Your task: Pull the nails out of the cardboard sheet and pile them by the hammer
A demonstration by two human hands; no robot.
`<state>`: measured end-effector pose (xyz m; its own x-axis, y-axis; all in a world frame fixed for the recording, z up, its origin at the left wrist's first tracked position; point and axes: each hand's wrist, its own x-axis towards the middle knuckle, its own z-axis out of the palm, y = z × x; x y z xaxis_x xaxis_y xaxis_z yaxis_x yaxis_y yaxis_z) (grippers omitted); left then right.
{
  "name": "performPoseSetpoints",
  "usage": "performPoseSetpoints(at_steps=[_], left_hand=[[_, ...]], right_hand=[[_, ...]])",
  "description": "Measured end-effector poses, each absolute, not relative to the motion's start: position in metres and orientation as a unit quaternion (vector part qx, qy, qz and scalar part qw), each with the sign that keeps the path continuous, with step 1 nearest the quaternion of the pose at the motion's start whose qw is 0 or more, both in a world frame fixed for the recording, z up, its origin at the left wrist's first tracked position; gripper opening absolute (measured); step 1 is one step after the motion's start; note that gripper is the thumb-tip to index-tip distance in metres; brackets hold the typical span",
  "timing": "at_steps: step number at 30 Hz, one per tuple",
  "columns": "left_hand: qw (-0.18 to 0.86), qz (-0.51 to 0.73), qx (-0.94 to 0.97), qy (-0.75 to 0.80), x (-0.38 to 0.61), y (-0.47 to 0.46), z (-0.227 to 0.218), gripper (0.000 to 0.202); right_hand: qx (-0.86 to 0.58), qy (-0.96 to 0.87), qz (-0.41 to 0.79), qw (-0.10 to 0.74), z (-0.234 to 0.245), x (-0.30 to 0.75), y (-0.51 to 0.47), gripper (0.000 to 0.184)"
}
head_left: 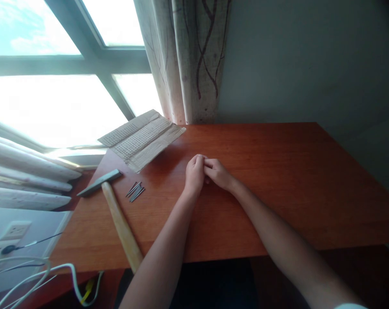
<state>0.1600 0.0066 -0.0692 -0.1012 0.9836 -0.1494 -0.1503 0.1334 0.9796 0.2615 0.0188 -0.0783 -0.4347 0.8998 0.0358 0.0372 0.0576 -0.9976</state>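
Observation:
My left hand [195,172] and my right hand [217,171] meet over the middle of the wooden table [278,171]. Both are closed, with the fingers tucked together and touching; no object shows between them, though the palms are hidden. To the left lies a hammer [119,216] with a dark metal head and a pale wooden handle, whose lower end passes behind my left forearm. Several nails [136,192] lie in a small loose pile between the hammer head and my left hand. Beyond them a creased piece of cardboard [143,139] rests at the table's back left corner.
A bright window [94,60] and patterned curtains [194,56] stand behind the table at the left and centre. A wall socket [17,230] with a plugged-in cable sits at lower left. White cables [74,274] loop by the front left edge. A grey wall [294,64] rises at the back right.

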Motion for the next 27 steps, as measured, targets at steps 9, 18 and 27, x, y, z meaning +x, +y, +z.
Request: performPoseSetpoints(at_steps=[9, 18, 27], left_hand=[[0.54, 0.526, 0.401, 0.521, 0.1595, 0.0066, -0.0699, 0.022], [0.541, 0.521, 0.401, 0.525, 0.1591, 0.0068, -0.0715, 0.021], [0.539, 0.523, 0.404, 0.522, 0.1605, 0.0058, -0.0678, 0.021]], right_hand=[[-0.38, -0.627, 0.569, 0.373, -0.0774, 0.2617, 0.0188, 0.029], [-0.384, -0.63, 0.566, 0.366, -0.0788, 0.2628, 0.0188, 0.03], [-0.384, -0.633, 0.562, 0.369, -0.0771, 0.2623, 0.0188, 0.026]])
